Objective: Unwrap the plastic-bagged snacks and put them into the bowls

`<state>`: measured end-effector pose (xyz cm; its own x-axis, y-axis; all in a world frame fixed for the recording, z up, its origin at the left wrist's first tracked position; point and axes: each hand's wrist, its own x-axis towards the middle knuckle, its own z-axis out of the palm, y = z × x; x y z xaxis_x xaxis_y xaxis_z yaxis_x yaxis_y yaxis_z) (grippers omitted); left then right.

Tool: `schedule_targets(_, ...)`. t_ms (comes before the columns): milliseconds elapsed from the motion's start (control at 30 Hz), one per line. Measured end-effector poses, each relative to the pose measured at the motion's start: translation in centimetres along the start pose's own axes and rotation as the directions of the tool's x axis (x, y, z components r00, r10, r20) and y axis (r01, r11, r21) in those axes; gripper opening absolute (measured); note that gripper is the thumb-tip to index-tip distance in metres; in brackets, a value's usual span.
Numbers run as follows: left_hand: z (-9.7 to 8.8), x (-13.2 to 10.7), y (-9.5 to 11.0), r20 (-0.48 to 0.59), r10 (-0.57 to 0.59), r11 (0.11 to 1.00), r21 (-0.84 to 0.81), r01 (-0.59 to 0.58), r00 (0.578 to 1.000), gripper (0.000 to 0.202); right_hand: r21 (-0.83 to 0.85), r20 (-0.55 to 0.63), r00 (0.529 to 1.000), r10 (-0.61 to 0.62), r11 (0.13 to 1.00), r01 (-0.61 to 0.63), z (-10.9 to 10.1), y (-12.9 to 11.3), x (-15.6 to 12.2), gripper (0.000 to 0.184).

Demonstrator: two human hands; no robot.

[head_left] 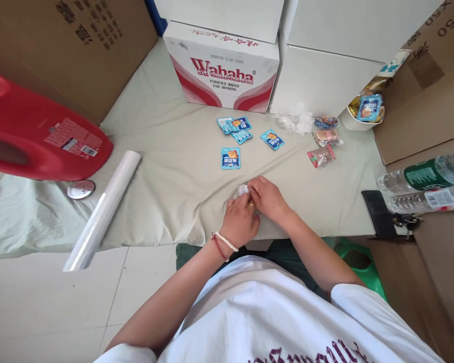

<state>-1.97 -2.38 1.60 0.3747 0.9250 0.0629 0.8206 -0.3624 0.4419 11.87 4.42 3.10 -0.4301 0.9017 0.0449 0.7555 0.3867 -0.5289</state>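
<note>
A small silvery packet (243,190) lies at my fingertips, near the front edge of the cloth-covered table. My left hand (239,218) is closed on its near side, fingers bent over it and a beaded bracelet at the wrist. From the right, my right hand (268,199) pinches the packet's edge, its fingertips touching those of the left. Fingers hide most of the packet. Just beyond lies a blue snack packet (230,158) with a cracker picture. Farther back are another single blue packet (272,139) and a cluster of blue packets (235,129).
Clear crumpled plastic (295,122) and wrapped snacks (327,136) lie toward the right. A white tub (359,121) holds more packets. Bottles (426,176) and a phone (378,214) are at far right. At left are a plastic film roll (104,209) and a red jug (49,131). Boxes (227,70) line the back.
</note>
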Motion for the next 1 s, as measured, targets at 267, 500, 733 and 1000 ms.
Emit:
schedule_targets(267,-1.8,-8.1,-9.4,-0.382,-0.136,0.99,-0.083,0.113,0.914,0.022,-0.237,0.009,0.996,-0.087,0.968,0.086,2.4,-0.7,-2.6,0.052)
schedule_targets(500,-1.6,-7.8,-11.2,-0.467,-0.135,0.972,0.109,0.208,0.874,0.014,-0.29,0.056,0.995,-0.083,0.952,0.096,1.2,-0.6,-0.9,0.032)
schedule_targets(733,-1.5,-7.8,-10.7,-0.497,-0.027,0.952,0.252,0.174,0.867,0.018,0.039,-0.359,0.918,0.169,0.985,-0.166,-4.8,5.2,0.2,0.035)
schedule_targets(1000,-1.5,-8.0,-11.1,-0.508,-0.008,0.969,0.208,0.132,0.861,0.027,-0.039,-0.402,0.739,0.541,0.796,-0.604,-13.7,19.1,8.3,0.029)
